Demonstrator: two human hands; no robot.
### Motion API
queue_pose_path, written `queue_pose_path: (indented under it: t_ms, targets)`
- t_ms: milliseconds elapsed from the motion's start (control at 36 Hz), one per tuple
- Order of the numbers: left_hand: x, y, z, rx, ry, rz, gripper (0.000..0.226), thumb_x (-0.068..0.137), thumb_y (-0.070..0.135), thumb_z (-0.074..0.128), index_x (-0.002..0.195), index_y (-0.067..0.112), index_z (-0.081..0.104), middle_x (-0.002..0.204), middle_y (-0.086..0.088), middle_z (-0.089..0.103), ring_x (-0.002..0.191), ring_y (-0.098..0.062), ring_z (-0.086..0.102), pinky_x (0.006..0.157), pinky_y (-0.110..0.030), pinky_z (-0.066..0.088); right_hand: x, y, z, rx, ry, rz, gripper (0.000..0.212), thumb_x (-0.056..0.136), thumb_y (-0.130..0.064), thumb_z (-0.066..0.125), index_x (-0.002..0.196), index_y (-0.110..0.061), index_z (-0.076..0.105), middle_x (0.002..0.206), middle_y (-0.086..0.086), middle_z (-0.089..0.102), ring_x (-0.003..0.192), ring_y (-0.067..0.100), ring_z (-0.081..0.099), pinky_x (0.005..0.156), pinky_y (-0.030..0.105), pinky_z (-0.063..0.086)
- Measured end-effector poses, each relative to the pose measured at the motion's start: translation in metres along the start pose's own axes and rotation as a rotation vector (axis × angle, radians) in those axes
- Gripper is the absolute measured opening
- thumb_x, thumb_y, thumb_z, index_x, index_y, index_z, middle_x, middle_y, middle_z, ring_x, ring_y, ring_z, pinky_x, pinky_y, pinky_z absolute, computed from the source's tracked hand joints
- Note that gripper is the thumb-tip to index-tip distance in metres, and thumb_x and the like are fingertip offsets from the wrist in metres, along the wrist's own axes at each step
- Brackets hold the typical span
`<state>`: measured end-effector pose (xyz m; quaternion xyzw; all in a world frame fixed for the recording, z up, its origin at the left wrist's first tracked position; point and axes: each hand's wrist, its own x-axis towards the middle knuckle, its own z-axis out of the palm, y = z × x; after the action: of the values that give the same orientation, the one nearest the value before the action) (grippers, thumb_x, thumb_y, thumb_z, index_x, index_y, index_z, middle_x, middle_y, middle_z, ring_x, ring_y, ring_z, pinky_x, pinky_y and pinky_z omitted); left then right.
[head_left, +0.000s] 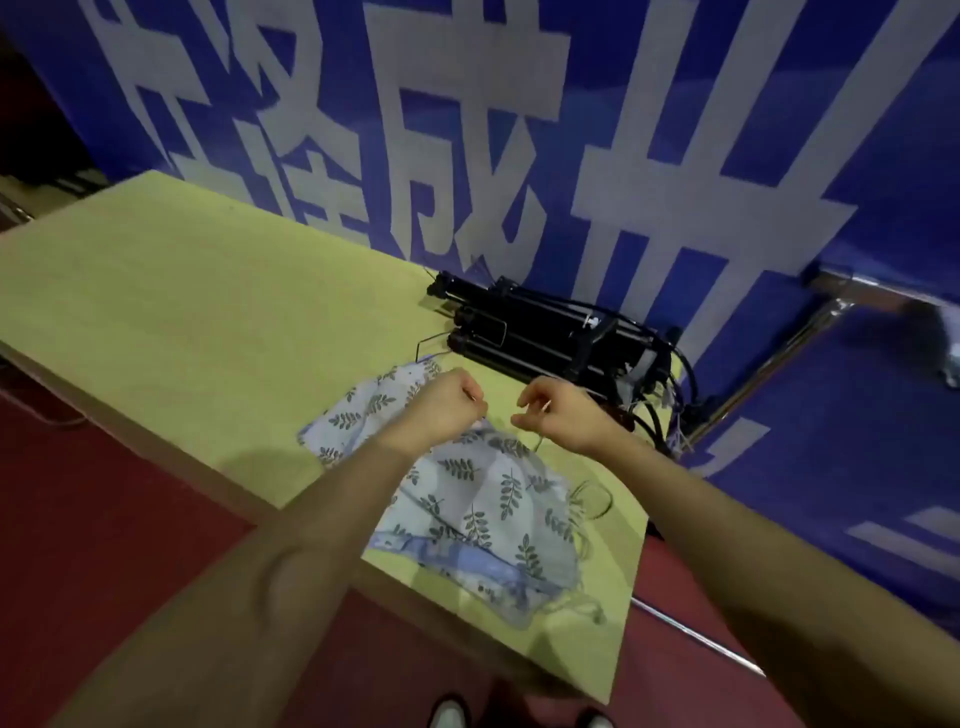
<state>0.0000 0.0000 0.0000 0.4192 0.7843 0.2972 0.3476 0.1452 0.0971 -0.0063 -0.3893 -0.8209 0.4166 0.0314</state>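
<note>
**Bare Arms, Pale-Toed Shoes**

Shows two long forearms, uncovered from wrist to the lower corners of the view. Ends each in a bare grip, left grip (447, 402) and right grip (563, 415), with rounded knuckles. Carries a soft crease of muscle near the left elbow and a smooth, even line along the right arm. Wears shoes at the bottom edge: left shoe (449, 713) with a pale, rounded toe cap, right shoe (594, 719) darker, pale only at the tip. Too blurred to tell laces or markings.

i'm in some event or display hall: a big blue banner (519, 130) with white characters behind my plain table (182, 291), red carpet (104, 493) underfoot, folded black tripods (545, 332) with cables.
</note>
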Motion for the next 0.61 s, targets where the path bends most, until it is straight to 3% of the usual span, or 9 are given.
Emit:
queue_pose_path:
  t_ms: [83, 167, 250, 306, 333, 389, 500, 556, 611]
  targets:
    - [0.002, -0.015, 0.014, 0.073, -0.070, 0.000, 0.009, 0.090, 0.015, 0.057, 0.099, 0.014, 0.054, 0.087, -0.004, 0.058, 0.082, -0.022, 0.057, 0.076, -0.033, 0.047, -0.001, 0.019, 0.017, -0.204, -0.104, 0.124, 0.051, 0.085, -0.024, 0.066, 0.128, -0.006, 0.047, 0.116, 0.011, 0.057, 0.105, 0.025, 0.056, 0.089, 0.037, 0.047]
    - [0.002, -0.026, 0.030, 0.193, -0.121, -0.001, 0.027, 0.089, 0.018, 0.058, 0.116, 0.011, 0.054, 0.113, -0.009, 0.059, 0.106, -0.027, 0.058, 0.090, -0.034, 0.049, -0.003, 0.037, 0.033, -0.165, -0.188, 0.246, 0.065, 0.085, -0.017, 0.059, 0.142, -0.007, 0.029, 0.132, 0.017, 0.050, 0.119, 0.031, 0.050, 0.098, 0.039, 0.043]
    - [0.004, -0.032, 0.041, 0.346, -0.109, 0.039, 0.043, 0.090, 0.023, 0.058, 0.130, 0.013, 0.047, 0.134, -0.007, 0.049, 0.124, -0.027, 0.045, 0.101, -0.034, 0.039, -0.001, 0.051, 0.043, -0.214, -0.170, 0.265, 0.052, 0.084, -0.021, 0.056, 0.133, -0.011, 0.039, 0.117, 0.015, 0.058, 0.112, 0.033, 0.052, 0.102, 0.044, 0.036]
    - [0.005, -0.034, 0.048, 0.385, -0.109, 0.048, 0.046, 0.090, 0.027, 0.056, 0.133, 0.017, 0.044, 0.138, -0.005, 0.045, 0.128, -0.026, 0.037, 0.104, -0.036, 0.030, 0.000, 0.056, 0.045, -0.276, -0.034, 0.206, 0.017, 0.084, -0.016, 0.054, 0.101, -0.014, 0.056, 0.088, 0.007, 0.059, 0.095, 0.028, 0.054, 0.091, 0.037, 0.030]
    - [0.005, -0.034, 0.049, 0.387, -0.101, 0.053, 0.046, 0.090, 0.028, 0.056, 0.134, 0.018, 0.043, 0.138, -0.005, 0.044, 0.128, -0.026, 0.035, 0.103, -0.036, 0.028, -0.001, 0.056, 0.044, -0.254, 0.059, 0.158, 0.005, 0.085, -0.014, 0.052, 0.083, -0.016, 0.056, 0.075, 0.004, 0.055, 0.085, 0.026, 0.052, 0.083, 0.035, 0.026]
    - [0.005, -0.033, 0.051, 0.382, -0.070, 0.072, 0.049, 0.090, 0.031, 0.055, 0.136, 0.020, 0.040, 0.139, -0.003, 0.041, 0.128, -0.026, 0.032, 0.101, -0.036, 0.026, 0.000, 0.056, 0.039, -0.125, 0.200, 0.075, 0.018, 0.086, -0.014, 0.055, 0.068, -0.016, 0.052, 0.066, 0.002, 0.053, 0.073, 0.025, 0.051, 0.075, 0.036, 0.032]
    - [0.007, -0.027, 0.048, 0.351, 0.011, 0.140, 0.053, 0.090, 0.038, 0.055, 0.139, 0.028, 0.037, 0.139, 0.002, 0.039, 0.127, -0.025, 0.030, 0.101, -0.034, 0.023, -0.003, 0.041, 0.022, 0.131, 0.328, -0.085, 0.010, 0.089, -0.019, 0.062, 0.082, -0.012, 0.067, 0.079, -0.001, 0.062, 0.078, 0.016, 0.058, 0.069, 0.028, 0.043]
    - [0.009, -0.022, 0.044, 0.328, 0.092, 0.169, 0.041, 0.092, 0.037, 0.054, 0.131, 0.027, 0.046, 0.131, 0.003, 0.045, 0.122, -0.023, 0.034, 0.097, -0.032, 0.025, -0.005, 0.029, 0.014, 0.182, 0.363, -0.151, 0.011, 0.088, -0.019, 0.064, 0.088, -0.010, 0.072, 0.086, 0.000, 0.065, 0.084, 0.013, 0.059, 0.073, 0.021, 0.043]
    - [0.010, -0.015, 0.040, 0.290, 0.207, 0.212, 0.025, 0.095, 0.029, 0.050, 0.116, 0.020, 0.057, 0.118, 0.000, 0.054, 0.115, -0.023, 0.040, 0.091, -0.031, 0.030, -0.005, 0.023, 0.010, 0.221, 0.372, -0.171, 0.011, 0.087, -0.019, 0.066, 0.090, -0.012, 0.074, 0.090, 0.001, 0.067, 0.088, 0.012, 0.061, 0.080, 0.024, 0.046]
